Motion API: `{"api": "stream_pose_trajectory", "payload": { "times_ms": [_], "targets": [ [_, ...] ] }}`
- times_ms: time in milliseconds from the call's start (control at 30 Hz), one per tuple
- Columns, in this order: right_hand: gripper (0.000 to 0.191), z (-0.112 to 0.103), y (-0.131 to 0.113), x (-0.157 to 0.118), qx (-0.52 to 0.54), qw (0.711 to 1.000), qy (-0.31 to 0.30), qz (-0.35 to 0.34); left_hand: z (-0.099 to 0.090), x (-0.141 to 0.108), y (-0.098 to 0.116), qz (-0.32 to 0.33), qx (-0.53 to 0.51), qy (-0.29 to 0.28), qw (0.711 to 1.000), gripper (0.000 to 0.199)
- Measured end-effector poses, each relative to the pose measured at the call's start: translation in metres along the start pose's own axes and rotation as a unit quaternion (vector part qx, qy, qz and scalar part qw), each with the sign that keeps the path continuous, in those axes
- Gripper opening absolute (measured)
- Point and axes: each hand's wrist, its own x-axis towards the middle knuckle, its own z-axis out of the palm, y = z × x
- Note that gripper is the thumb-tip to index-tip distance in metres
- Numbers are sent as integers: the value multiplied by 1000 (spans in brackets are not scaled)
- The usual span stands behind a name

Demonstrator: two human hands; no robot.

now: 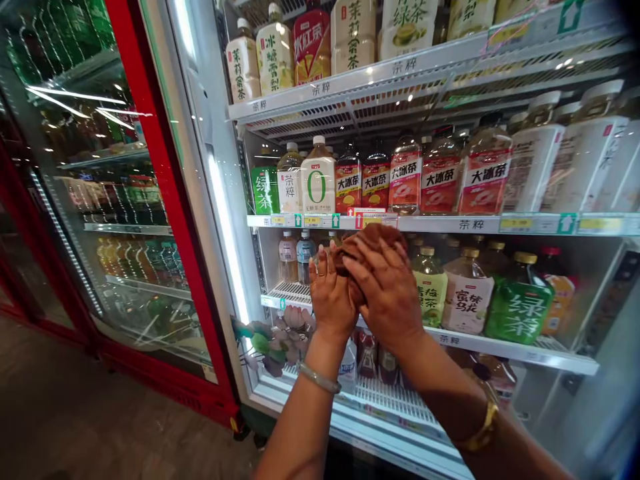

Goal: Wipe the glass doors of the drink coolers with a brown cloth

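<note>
A crumpled brown cloth (385,235) is bunched between my two hands, in front of the refrigerated shelves. My right hand (390,290) grips it from the near side, fingers laid over the folds. On the left, my left hand (333,297) holds the cloth's edge, its fingers pointing up and its palm side partly hidden. Beyond the hands runs the middle shelf edge (473,225) with price tags. Red-labelled tea bottles (404,177) stand above it, and a green-labelled bottle (523,303) sits on the shelf below, to the right.
The upper shelf (320,89) carries several large tea bottles. Grey and green artificial leaves (273,340) hang by the lower left of the case. A red-framed glass door (165,173) stands at the left, with more drinks behind it.
</note>
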Motion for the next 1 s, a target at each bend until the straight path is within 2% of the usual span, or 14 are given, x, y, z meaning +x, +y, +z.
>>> {"api": "stream_pose_trajectory", "payload": {
  "times_ms": [67, 133, 200, 300, 367, 400, 467, 567, 700, 767, 833, 933, 1000],
  "targets": [
    [41, -4, -3, -18, 11, 999, -38, -29, -1, 0, -3, -10, -8, -13, 1000, 68],
    [38, -17, 4, -37, 6, 997, -61, -48, -3, -1, -7, -12, -7, -29, 999, 69],
    [37, -31, 16, -46, -16, 998, -47, -47, -6, -3, -10, -1, -6, -40, 999, 71],
    [41, -37, 27, -36, -52, 998, 28, 23, -8, -9, -14, 18, 3, -41, 999, 71],
    [45, -28, 23, -22, -56, 993, 58, 81, -7, -12, -15, 24, 7, -44, 999, 71],
    [45, -21, 17, -16, -50, 993, 56, 89, -7, -13, -16, 25, 6, -45, 999, 70],
    [43, -7, 3, -11, -24, 998, 23, 51, -6, -14, -15, 20, 4, -42, 999, 68],
    [37, 1, -12, -23, 13, 999, -39, -22, -6, -14, -13, 10, 2, -33, 999, 66],
    [29, -23, 2, -43, -9, 997, -59, -40, -7, -12, -10, 4, 1, -47, 999, 67],
    [27, -39, 16, -40, -33, 998, -39, -31, -7, -12, -8, 3, 7, -44, 999, 69],
    [29, -46, 27, -30, -51, 999, -4, 18, -6, -11, -7, 5, 13, -36, 999, 71],
    [34, -37, 25, -22, -52, 995, 34, 79, -4, -12, -5, 3, 16, -34, 999, 70],
    [37, -24, 14, -26, -28, 998, 15, 55, -3, -13, -5, -3, 14, -38, 999, 70]
  ]
}}
